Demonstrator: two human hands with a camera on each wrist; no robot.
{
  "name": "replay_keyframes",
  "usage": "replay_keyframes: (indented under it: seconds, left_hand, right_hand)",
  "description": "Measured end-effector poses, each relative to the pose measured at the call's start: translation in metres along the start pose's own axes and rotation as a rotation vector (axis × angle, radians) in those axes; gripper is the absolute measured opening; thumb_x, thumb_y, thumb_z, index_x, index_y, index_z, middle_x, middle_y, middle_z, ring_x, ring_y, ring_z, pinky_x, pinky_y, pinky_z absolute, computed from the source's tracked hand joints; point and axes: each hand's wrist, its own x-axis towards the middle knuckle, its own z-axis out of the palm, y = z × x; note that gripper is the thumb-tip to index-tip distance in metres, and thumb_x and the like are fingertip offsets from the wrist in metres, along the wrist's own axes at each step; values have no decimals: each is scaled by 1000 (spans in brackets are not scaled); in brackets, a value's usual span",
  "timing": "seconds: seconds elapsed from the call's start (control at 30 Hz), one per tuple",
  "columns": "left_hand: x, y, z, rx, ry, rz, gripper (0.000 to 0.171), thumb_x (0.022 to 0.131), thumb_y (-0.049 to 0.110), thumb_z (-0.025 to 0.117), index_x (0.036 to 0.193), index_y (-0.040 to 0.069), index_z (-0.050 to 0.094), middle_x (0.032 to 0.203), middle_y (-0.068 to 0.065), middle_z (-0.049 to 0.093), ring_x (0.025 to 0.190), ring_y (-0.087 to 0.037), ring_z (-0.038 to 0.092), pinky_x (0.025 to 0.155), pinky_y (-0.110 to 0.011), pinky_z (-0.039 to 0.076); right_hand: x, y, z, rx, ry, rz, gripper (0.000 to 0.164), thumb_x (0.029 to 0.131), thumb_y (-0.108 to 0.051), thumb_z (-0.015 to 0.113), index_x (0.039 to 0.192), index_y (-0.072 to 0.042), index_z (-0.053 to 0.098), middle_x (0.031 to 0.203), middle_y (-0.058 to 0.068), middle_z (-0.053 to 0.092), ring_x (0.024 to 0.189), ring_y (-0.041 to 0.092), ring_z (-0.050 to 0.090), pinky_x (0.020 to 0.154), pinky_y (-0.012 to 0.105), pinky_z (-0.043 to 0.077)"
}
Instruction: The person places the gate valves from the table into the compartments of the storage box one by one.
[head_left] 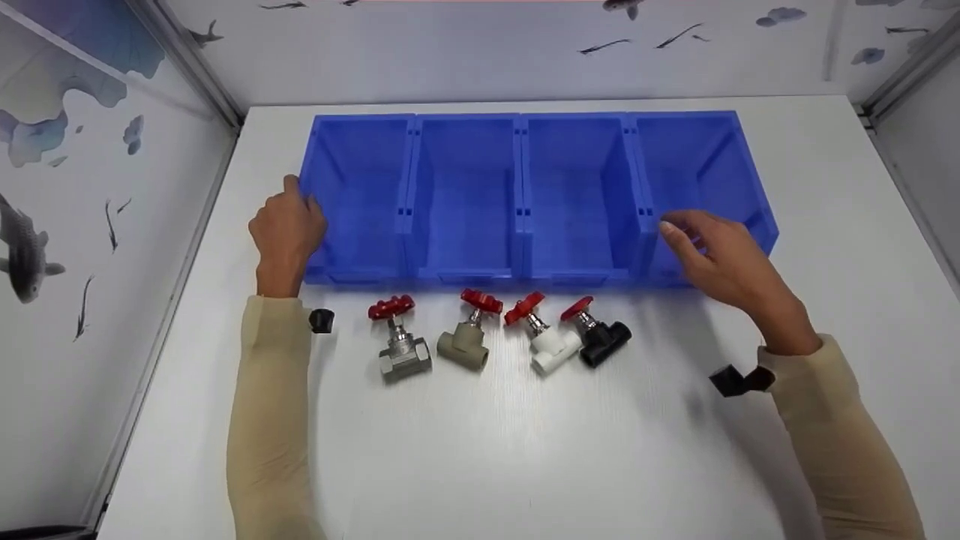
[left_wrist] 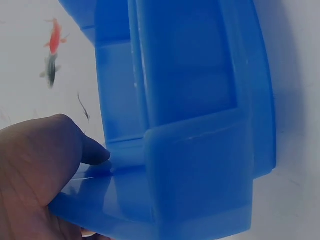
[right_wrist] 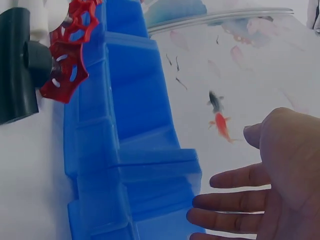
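Observation:
At the left end of a row of blue plastic bins, my left hand (head_left: 288,226) grips the outer side wall of the leftmost bin (head_left: 360,191). The left wrist view shows the thumb (left_wrist: 95,151) over that wall's rim. My right hand (head_left: 724,259) is over the front of the rightmost bin (head_left: 675,142); in the right wrist view its fingers (right_wrist: 232,201) are extended and hold nothing. Whether they touch the bin I cannot tell. In front of the row lie a metal valve (head_left: 403,354), an olive valve (head_left: 463,346), a white valve (head_left: 555,349) and a black valve (head_left: 604,343), all with red handwheels.
Two middle bins (head_left: 465,187) stand side by side between the end ones on the white table (head_left: 525,450). White panels (head_left: 450,52) with painted fish and petals enclose the back and sides. A small black device (head_left: 739,380) is on the right wrist.

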Motion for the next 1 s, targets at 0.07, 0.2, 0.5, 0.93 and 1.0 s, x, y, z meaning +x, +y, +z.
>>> replay_keyframes:
  seconds: [0.07,0.2,0.5,0.93,1.0]
  left_hand:
    - [0,0,1,5,-8,-6,40,102,19,41,132,-7,48,104,-36,65,89,-54,64,71,-62,50]
    - [0,0,1,3,-25,-12,40,102,19,40,132,-8,46,102,-37,64,88,-55,64,71,-63,50]
    - [0,-1,-1,-3,-66,-21,42,103,19,39,134,-8,43,109,-37,63,95,-55,63,75,-63,49]
    - [-2,-1,-8,-21,-128,-11,46,103,19,38,139,-9,39,113,-39,61,99,-56,61,78,-65,48]
    - [-2,-1,-7,-24,-132,-12,46,103,19,38,140,-8,38,114,-39,61,99,-56,61,78,-65,48]
  right_hand:
    - [-1,-3,0,-12,4,-12,46,106,-36,45,127,3,61,116,20,66,99,38,62,86,58,47]
    - [-5,-8,1,-29,13,-47,40,104,-32,49,121,1,64,106,15,69,91,32,65,81,50,50]
    - [-15,-15,5,-33,-26,-113,28,102,-27,55,110,-5,70,97,7,73,83,18,67,72,23,50]
    - [-16,-22,27,23,-176,-109,28,102,-26,58,109,-3,71,97,3,73,86,14,68,77,35,54]
    - [-16,-22,32,33,-199,-101,29,102,-26,57,109,-3,72,97,5,74,87,15,68,78,38,54]
